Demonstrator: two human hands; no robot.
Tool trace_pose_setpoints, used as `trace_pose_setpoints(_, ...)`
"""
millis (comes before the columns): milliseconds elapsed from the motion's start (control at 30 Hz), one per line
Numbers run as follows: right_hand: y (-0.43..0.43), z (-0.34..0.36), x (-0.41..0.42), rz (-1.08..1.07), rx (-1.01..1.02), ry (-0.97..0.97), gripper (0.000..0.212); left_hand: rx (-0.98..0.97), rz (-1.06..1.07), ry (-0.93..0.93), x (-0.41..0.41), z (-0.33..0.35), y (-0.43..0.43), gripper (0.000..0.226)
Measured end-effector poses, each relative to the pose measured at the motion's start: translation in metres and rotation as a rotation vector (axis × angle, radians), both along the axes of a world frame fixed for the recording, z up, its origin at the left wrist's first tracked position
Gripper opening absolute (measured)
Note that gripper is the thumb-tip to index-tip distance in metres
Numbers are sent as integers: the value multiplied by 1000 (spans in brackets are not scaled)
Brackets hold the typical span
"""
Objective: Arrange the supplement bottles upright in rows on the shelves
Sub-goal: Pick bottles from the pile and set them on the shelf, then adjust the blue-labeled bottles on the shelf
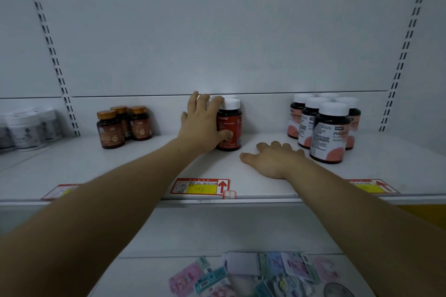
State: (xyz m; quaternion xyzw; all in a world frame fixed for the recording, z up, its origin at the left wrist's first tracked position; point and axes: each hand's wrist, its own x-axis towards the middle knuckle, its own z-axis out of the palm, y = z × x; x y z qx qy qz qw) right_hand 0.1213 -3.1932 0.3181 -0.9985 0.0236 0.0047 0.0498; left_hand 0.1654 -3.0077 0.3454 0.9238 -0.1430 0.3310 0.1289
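Gripping red-label bottle (229,128) with left hand (201,125), right hand (270,160) flat on shelf (144,164)

dim, bluish | soft focus | edges warped, blurry | no glare

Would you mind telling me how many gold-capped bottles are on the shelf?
3: front bottle, middle bottle behind it, right bottle; more may be hidden.

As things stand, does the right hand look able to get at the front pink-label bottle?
Probably yes. The right hand lies flat on the shelf close beside the front pink-label bottle, holding nothing, with nothing between them. The left hand grips the red-label bottle.
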Motion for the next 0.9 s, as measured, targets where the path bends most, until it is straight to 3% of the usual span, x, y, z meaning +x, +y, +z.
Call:
trace_pose_setpoints(200, 0, 1, -3, 3, 75, -73, 88, -13, 19, 17, -23, 6, 16, 90)
trace_pose_setpoints(300, -1, 5, -9, 47, 159, -200, 84, -76, -19, 65, -45, 7, 38, 86)
trace_pose_setpoints(500, 35, 65, -14, 135, 197, -401, 75, -104, -11, 234, -93, 18, 104, 81)
trace_pose_setpoints(633, 114, 97, -18, 254, 144, -438, 72, -97, 29, 302, -132, 26, 170, 68)
trace_pose_setpoints(900, 375, 107, -61, 624, 172, -362, 75, -68, 275, 363, -244, 24, 369, 70)
